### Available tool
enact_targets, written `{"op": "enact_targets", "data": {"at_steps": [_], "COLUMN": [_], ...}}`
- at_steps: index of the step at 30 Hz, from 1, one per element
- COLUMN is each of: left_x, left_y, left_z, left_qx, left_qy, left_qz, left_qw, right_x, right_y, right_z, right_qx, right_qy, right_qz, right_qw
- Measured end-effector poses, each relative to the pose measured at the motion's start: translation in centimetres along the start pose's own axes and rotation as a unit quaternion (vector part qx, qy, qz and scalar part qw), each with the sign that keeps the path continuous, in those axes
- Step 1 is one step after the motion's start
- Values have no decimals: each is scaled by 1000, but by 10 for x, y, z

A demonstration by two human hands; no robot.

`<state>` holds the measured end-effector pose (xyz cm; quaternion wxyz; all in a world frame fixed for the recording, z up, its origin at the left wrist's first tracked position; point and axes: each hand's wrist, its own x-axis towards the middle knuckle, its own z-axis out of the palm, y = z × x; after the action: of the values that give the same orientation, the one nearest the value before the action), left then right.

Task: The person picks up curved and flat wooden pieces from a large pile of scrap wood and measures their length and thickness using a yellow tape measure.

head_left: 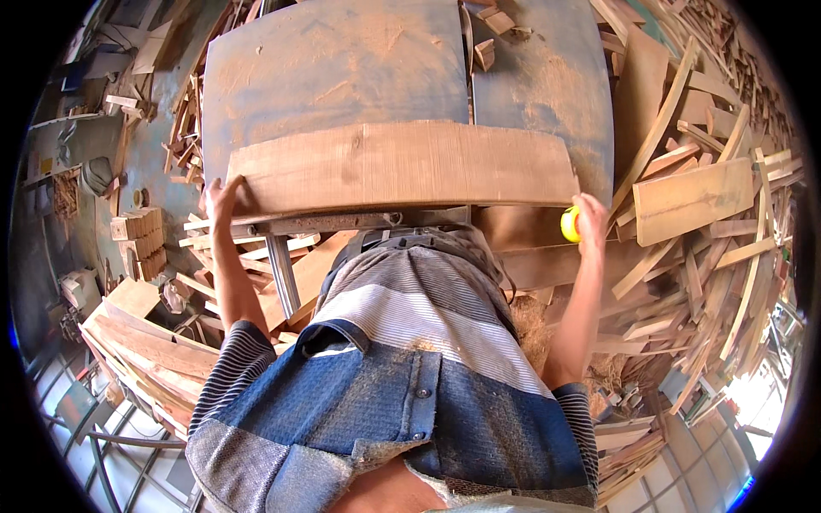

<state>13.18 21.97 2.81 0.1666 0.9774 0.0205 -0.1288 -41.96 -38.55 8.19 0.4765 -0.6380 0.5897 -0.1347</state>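
A wide wooden board point(402, 167) lies across the near part of a grey metal machine table point(342, 60) dusted with sawdust. My left hand point(221, 198) is closed on the board's left end, thumb over the top face near the corner. At the right end, my right hand point(590, 222) grips a small bright yellow case point(569, 224) that looks like a tape measure. The fingers of that hand are at the board's near right corner. Whether they also touch the wood, and whether any blade is drawn out, is too small to tell.
A dark slot point(469, 68) splits the table. Small wood offcuts point(486, 53) lie at its far edge. Scrap strips and planks point(693, 201) pile up on the right. Stacked blocks point(138, 239) and long boards point(154, 350) stand on the left. A metal rail point(282, 272) runs below the table's front.
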Motion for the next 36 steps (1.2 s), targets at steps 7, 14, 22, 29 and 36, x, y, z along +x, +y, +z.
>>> {"op": "enact_targets", "data": {"at_steps": [7, 14, 22, 29, 36], "left_x": [40, 136, 151, 183, 98], "left_y": [115, 115, 146, 115, 136], "left_z": [-80, -45, -41, -45, -46], "left_qx": [-201, -70, -13, 98, 9], "left_qy": [-72, 31, -2, 42, 53], "left_qz": [99, 114, 91, 142, 115], "left_qw": [972, 990, 996, 984, 992], "right_x": [70, 126, 150, 143, 117], "right_y": [-97, -159, -157, -160, -133], "right_z": [-12, 2, -2, 11, -11], "right_qx": [-91, -217, -215, -182, -127], "right_qy": [16, -35, -62, -49, -79], "right_qz": [-150, -153, -111, -126, -149], "right_qw": [984, 963, 968, 974, 977]}}
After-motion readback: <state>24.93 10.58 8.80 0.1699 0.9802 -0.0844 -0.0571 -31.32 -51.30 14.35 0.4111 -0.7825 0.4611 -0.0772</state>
